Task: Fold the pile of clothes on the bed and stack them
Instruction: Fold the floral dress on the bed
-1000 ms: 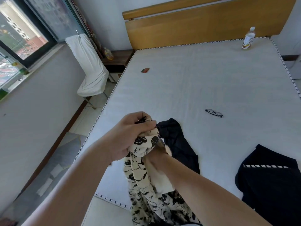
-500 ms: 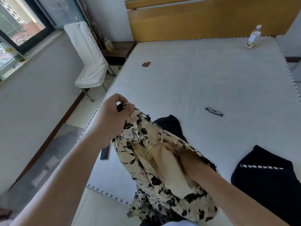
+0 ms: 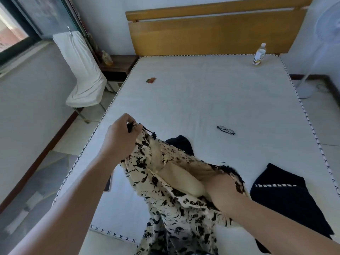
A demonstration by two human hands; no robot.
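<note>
Left hand [image 3: 120, 138] has a closed grip on the top edge of the cream floral dress [image 3: 176, 196], held up over the near edge of the bed [image 3: 202, 100]. Right hand [image 3: 220, 192] is tucked inside the fabric, grip can't tell. Black clothes [image 3: 287, 197] lie beside it.

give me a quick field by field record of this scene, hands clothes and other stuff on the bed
left hand: pinches the top edge of the floral garment, held up off the bed
right hand: pushed inside the garment, fingers hidden
black garment: lying on the mattress behind the floral one
dark garment with white trim: lying at the right, near edge
glasses: mid mattress, apart from the clothes
bottle: upright by the headboard
small reddish item: far left side
stack: none visible yet
</note>
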